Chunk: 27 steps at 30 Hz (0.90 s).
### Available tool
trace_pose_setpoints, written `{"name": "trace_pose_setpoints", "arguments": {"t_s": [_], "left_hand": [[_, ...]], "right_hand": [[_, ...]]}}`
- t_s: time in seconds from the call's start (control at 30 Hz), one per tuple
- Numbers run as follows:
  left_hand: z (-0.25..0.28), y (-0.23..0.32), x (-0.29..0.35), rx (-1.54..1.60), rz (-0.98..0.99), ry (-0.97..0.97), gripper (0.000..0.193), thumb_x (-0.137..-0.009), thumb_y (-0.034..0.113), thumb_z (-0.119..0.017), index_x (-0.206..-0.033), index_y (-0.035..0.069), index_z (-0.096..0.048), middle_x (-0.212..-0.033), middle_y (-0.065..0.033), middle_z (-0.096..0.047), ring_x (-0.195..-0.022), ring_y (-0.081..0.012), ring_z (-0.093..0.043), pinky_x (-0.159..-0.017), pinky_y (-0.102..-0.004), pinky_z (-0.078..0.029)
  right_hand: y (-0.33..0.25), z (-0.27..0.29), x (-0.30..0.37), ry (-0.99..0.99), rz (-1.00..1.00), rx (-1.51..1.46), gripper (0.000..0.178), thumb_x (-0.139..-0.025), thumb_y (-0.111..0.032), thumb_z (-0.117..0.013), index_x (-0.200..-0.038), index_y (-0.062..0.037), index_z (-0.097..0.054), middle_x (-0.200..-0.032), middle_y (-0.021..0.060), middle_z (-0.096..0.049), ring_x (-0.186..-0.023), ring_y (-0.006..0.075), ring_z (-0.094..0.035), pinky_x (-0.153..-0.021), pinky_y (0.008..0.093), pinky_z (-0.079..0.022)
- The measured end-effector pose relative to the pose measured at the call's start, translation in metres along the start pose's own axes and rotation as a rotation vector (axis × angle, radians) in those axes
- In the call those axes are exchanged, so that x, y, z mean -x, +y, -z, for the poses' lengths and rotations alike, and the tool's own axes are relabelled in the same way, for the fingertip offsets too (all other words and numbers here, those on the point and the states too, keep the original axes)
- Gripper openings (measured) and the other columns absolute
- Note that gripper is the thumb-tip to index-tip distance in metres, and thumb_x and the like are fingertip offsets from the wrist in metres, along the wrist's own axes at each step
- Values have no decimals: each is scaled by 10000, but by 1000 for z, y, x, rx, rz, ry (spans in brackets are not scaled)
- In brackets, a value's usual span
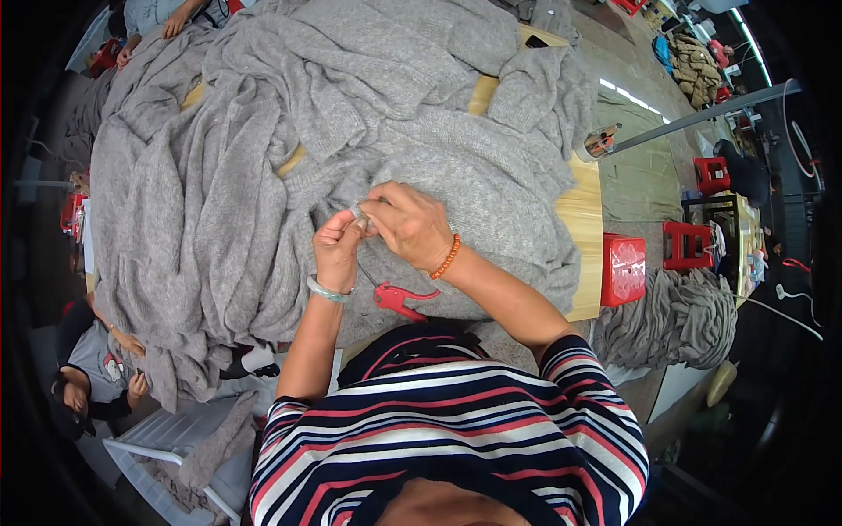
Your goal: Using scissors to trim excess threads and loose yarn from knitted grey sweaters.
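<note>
grey knitwear [421,153] blocks left and ahead; red tool [402,300] near left hand [338,244]; room over bare tabletop [588,232] at right.

**Red stools [624,272] and a bright light [750,39]**

The counter [588,206] is made of pale yellow wood. One stool stands just beside its right edge, and two more are farther off to the right. Past them is a small table [749,235] with lots of stuff on it. A gray pole [702,117] slants up to the right, over a dull green sheet [645,180]. The floor [605,39] up top looks gray. The light is a long white line, high on the right.
</note>
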<state>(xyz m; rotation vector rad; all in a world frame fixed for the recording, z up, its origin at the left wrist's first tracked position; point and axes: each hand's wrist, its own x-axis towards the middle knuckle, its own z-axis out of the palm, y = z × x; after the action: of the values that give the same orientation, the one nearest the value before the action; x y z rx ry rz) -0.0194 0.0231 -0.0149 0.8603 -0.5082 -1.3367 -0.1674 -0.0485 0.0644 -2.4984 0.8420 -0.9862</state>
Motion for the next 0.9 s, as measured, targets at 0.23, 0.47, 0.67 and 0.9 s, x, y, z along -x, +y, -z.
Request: {"name": "trace_pose_setpoints", "arguments": {"t_s": [0.23, 0.47, 0.67, 0.9], "left_hand": [[-11, 6, -6, 133, 18, -15, 165, -943, -20, -607, -1095, -8, -668, -990, -97, -724, -834, -180, -697, -794, -323, -573], [-1, 5, -6, 305, 63, -33, 139, -945, -6, -605, -1046, 61, -673, -975, -61, -716, -856, -163, -683, -820, -355, -573], [0, 6, -2, 306, 91, -52, 159, -944, 8, -598, -1083, 74, -642, -995, -45, -704, -893, -147, -669, -848, -349, -555], [2, 3, 3, 265, 88, -70, 169, -946, 8, -563, -1101, 59, -605, -1059, -59, -681, -942, -149, -656, -873, -345, -532]], "right_hand": [[8, 13, 8, 30, -275, -362, 108, -886, 11, -650, -983, -18, -687, -1049, 85, -635, -782, 151, -662, -650, 250, -536], [22, 20, 18, 69, -475, -560, 99, -944, -13, -615, -1028, 5, -664, -1034, 59, -622, -757, 80, -620, -645, 220, -510], [21, 13, 16, 55, -635, -750, 85, -971, -34, -610, -1028, 6, -659, -976, 17, -607, -714, 53, -601, -608, 214, -486], [-6, 9, -3, -152, -380, -472, 223, -868, -94, -737, -1082, -51, -695, -968, 39, -617, -652, 82, -612, -568, 248, -489]]}}
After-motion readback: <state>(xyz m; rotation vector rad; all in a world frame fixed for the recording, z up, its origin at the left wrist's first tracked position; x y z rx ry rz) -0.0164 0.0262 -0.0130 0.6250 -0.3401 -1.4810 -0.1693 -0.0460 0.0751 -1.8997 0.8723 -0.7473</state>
